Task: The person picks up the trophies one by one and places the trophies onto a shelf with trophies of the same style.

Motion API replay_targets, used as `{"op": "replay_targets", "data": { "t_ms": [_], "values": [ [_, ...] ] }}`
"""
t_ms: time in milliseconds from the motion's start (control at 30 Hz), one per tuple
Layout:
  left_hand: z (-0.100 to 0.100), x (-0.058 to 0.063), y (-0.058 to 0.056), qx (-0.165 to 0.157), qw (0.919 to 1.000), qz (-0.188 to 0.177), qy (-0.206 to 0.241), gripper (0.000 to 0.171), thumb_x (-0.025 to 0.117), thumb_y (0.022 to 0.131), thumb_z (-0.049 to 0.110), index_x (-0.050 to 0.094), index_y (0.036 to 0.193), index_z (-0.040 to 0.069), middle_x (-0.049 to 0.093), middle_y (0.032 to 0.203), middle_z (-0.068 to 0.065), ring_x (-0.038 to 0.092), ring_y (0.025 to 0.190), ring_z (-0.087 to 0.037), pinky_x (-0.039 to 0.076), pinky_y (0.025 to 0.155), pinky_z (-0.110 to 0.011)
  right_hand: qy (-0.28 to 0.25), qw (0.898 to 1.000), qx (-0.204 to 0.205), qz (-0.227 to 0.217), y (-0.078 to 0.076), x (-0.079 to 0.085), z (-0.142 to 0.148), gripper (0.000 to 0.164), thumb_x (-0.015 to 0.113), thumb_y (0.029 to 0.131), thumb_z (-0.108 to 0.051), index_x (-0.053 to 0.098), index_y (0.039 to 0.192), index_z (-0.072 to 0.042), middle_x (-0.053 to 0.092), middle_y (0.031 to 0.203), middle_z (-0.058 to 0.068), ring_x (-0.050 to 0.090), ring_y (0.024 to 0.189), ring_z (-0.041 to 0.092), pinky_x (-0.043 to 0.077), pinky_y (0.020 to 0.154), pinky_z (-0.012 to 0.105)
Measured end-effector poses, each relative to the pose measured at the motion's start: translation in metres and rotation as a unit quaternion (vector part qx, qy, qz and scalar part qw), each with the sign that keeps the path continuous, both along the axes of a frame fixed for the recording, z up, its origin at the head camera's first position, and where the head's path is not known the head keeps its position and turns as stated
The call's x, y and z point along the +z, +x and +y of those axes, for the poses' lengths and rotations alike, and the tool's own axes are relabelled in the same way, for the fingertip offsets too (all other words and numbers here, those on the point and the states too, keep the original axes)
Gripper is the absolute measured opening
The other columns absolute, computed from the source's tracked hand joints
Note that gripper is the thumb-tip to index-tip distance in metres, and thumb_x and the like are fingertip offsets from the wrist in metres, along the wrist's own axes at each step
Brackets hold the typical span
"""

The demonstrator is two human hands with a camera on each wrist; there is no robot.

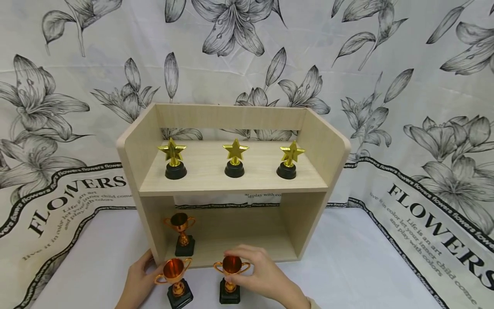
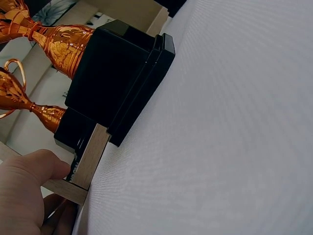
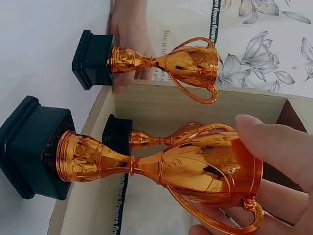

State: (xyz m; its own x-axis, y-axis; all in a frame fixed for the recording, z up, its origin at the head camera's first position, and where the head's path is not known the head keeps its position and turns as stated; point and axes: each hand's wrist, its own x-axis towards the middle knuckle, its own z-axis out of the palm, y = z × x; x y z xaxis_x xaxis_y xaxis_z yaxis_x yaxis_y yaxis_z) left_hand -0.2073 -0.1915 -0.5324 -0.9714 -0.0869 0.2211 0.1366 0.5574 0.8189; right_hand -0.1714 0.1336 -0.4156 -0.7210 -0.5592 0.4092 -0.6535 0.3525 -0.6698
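Observation:
My right hand [image 1: 262, 272] grips an orange-gold two-handled trophy cup [image 3: 195, 166] by its bowl, thumb on one side and fingers on the other. The cup stands upright in front of the wooden shelf [image 1: 231, 116], its black base close over the white cloth. At the shelf's lower left corner, my left hand [image 1: 140, 279] holds the side panel, with the thumb [image 2: 51, 166] on the inner side. A second trophy cup [image 1: 180, 295] stands in front of that corner, beside the left hand. Inside the lower compartment, a third trophy cup [image 1: 184, 244] stands at the left.
Three gold star trophies, left [image 1: 172, 152], middle [image 1: 235, 152] and right [image 1: 292, 153], stand in a row on the upper board. White cloth [image 1: 347, 257] covers the table. Flower-printed fabric [image 1: 270, 38] hangs behind the shelf.

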Motion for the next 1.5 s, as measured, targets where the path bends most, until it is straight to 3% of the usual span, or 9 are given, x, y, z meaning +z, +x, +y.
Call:
{"op": "replay_targets", "data": {
  "t_ms": [200,867,1133,1500],
  "values": [
    [0.0001,0.0007,0.0006,-0.001,1.0000,-0.001,-0.003,0.062,0.069,0.085,0.032,0.049,0.134,0.001,0.058,0.124,-0.021,0.060,0.105,-0.031,0.045,0.091,-0.052,0.008,1.000,-0.029,0.003,0.0011,0.0015,0.0019,0.046,0.078,0.076,-0.032,0.063,0.118,-0.018,0.064,0.109,-0.008,0.059,0.097,0.005,0.051,0.084,0.035],
    [0.0018,0.0014,0.0021,0.002,1.0000,0.001,-0.002,0.061,0.070,0.085,0.028,0.048,0.134,-0.001,0.058,0.125,-0.021,0.060,0.104,-0.030,0.045,0.091,-0.052,-0.001,1.000,-0.023,0.003,0.0007,0.0038,0.0038,0.042,0.078,0.077,-0.029,0.065,0.115,-0.015,0.064,0.108,-0.009,0.060,0.098,0.006,0.052,0.085,0.035],
    [0.0019,0.0028,0.0022,0.000,1.0000,-0.004,-0.002,0.061,0.069,0.085,0.030,0.048,0.134,0.000,0.057,0.125,-0.020,0.059,0.105,-0.029,0.045,0.091,-0.051,-0.001,0.999,-0.026,0.028,-0.0018,0.0050,0.0044,0.040,0.078,0.077,-0.027,0.066,0.113,-0.015,0.064,0.108,-0.010,0.060,0.097,0.005,0.051,0.084,0.029],
    [0.0022,0.0038,0.0032,-0.006,0.9998,-0.004,0.020,0.063,0.070,0.085,0.029,0.046,0.136,0.000,0.054,0.129,-0.022,0.059,0.107,-0.034,0.042,0.093,-0.056,-0.014,0.997,-0.022,0.070,-0.0060,0.0090,0.0029,0.039,0.078,0.077,-0.025,0.067,0.112,-0.013,0.066,0.107,-0.004,0.061,0.097,0.008,0.052,0.082,0.032]
  ]
}}
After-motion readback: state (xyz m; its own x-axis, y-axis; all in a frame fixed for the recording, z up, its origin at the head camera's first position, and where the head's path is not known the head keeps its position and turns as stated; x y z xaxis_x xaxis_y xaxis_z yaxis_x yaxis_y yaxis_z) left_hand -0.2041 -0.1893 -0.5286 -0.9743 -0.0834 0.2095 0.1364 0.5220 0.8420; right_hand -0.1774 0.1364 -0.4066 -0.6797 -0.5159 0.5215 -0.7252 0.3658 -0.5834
